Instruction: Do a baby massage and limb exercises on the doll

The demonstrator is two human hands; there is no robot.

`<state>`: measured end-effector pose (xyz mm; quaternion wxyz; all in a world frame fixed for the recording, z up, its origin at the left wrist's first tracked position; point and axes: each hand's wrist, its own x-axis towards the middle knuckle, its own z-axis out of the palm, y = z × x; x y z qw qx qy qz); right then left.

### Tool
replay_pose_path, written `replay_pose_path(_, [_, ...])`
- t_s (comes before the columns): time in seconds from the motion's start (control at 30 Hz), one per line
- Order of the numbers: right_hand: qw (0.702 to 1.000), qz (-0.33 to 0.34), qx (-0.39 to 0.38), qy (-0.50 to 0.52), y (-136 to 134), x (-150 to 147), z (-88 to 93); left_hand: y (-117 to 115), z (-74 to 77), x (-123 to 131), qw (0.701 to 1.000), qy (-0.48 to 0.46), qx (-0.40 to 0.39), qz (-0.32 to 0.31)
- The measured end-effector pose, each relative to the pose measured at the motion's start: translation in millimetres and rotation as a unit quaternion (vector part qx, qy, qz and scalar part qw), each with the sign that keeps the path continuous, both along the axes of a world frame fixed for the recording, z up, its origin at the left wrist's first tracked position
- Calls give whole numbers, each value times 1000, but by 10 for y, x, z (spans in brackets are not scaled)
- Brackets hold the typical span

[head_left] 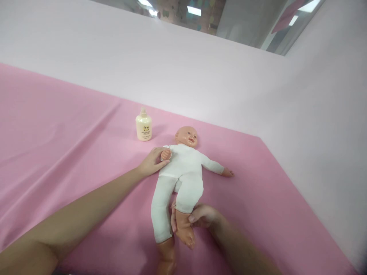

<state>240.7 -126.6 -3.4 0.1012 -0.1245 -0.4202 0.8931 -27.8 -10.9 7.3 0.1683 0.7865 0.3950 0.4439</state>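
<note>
A: Starting at the left of the pink sheet (57,126): your left hand (153,162) has reached in from the lower left, and its fingers (160,163) are curled around the baby doll's (183,168) small hand at its shoulder height. Closed lightly on that little fist, I'd say, thumb tucked under.

B: And just beyond that hand, up the sheet, you've got the cream lotion bottle (143,125) standing upright, cap on. It's near the doll's head but apart from it, touching nothing.

A: Right. What's inside, you can't tell; the bottle is opaque.

B: Now the doll itself. It lies on its back in a white bodysuit, head toward the far wall (200,76), legs toward you. So its long axis runs away from you, tipped slightly to the right at the head end.

A: Its other arm is flung straight out to the right, flat on the sheet, with nobody on it.

B: Moving right and down: your right hand (200,217) is at the near end, wrapped around the doll's bare lower leg just above the foot. Thumb over the top, fingers underneath, a closed grip.

A: That leg is bent and lifted a touch; the other leg lies straight beside it, running out of view at the bottom edge.

B: So you hold it at two ends, left hand at the upper end, right hand at the nearer one.
</note>
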Motion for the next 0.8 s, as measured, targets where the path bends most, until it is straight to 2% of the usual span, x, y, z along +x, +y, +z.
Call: replay_pose_path(0.8, [1000,-7,-3,-5,-11,-21,37,3,-3,3,1000,2,-5,0])
